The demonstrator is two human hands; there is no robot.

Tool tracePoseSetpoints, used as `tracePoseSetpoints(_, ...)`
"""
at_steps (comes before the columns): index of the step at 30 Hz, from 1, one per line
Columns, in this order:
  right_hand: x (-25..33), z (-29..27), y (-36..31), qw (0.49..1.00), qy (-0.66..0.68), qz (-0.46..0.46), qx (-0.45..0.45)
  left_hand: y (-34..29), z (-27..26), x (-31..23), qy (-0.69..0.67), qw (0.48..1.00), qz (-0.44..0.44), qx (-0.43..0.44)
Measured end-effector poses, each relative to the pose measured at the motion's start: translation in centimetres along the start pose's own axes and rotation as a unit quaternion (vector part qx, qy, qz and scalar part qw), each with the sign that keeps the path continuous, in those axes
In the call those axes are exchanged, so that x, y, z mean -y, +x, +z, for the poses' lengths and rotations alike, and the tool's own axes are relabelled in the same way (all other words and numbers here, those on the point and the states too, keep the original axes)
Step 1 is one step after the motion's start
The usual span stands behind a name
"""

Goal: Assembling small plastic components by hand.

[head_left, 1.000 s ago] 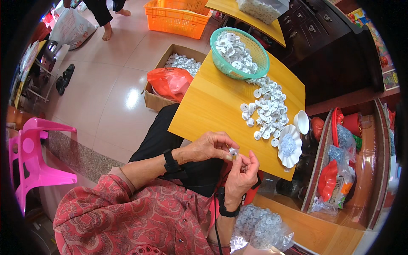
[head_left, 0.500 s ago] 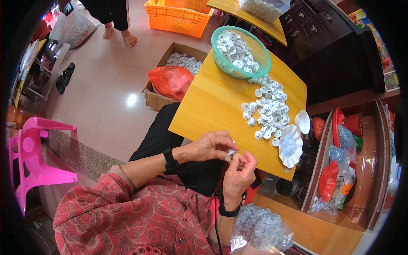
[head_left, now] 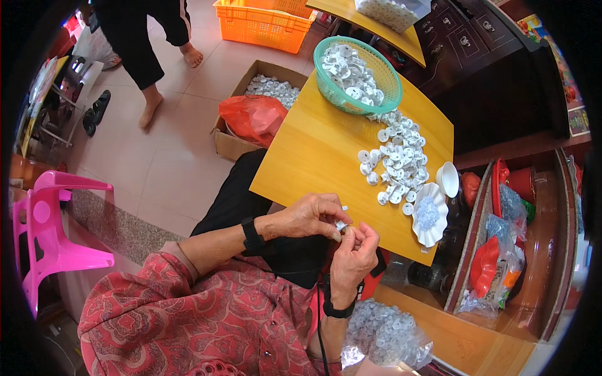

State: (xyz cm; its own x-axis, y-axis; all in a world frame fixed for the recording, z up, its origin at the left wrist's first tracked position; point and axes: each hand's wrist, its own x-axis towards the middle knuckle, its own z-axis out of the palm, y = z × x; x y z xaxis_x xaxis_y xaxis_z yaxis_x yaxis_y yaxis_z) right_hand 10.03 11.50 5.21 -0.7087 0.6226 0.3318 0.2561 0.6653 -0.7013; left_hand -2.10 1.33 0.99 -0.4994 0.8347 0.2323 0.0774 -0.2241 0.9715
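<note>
L hand (head_left: pixel 310 216) pinches small white plastic pc. (head_left: pixel 340 226) by yellow wooden tabletop's (head_left: pixel 307 153) near edge; R hand (head_left: pixel 354 247), fingertips together, just to its rt., contents hidden; pc.'s long axis unclear.

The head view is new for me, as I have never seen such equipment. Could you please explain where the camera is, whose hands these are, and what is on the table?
There is no robot here. A person wears the camera on the head, looking down; its wide lens bends straight edges. The left hand and right hand are the wearer's own; the legs at upper left belong to someone else.

On the yellow table are a green basket of white pieces, a loose pile of similar pieces, and a wavy-edged white dish with tiny pale-blue bits.

The left hand pinches a small white piece. The right fingertips are close to it; whether they hold it too is too small to tell.
</note>
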Motion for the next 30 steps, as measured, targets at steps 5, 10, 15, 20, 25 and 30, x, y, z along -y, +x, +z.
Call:
tracePoseSetpoints(5, 0.0, -0.1, -0.1, 1.000, -0.003, -0.003, -0.008, -0.2, 0.1, -0.2, 0.007, 1.000, 0.001, -0.004)
tracePoseSetpoints(10, 0.6, -0.1, 0.2, 0.999, 0.029, 0.019, -0.010, 0.0, 0.1, 0.1, -0.018, 1.000, -0.013, -0.019)
tracePoseSetpoints(15, 1.0, -0.8, 0.6, 0.999, 0.026, 0.021, 0.012, -0.1, 0.1, -0.3, -0.100, 0.993, -0.051, -0.021)
tracePoseSetpoints(20, 1.2, -1.0, 0.9, 0.999, 0.013, -0.046, 0.005, -0.1, 0.0, -0.3, -0.104, 0.993, -0.057, -0.019)
tracePoseSetpoints(25, 1.2, -0.6, 0.5, 0.996, 0.060, 0.058, 0.012, 0.0, 0.2, -0.5, -0.088, 0.995, -0.041, -0.017)
tracePoseSetpoints(30, 1.1, -0.4, 0.7, 0.995, 0.075, 0.054, 0.023, -0.1, 0.0, -0.2, -0.045, 0.998, -0.029, -0.020)
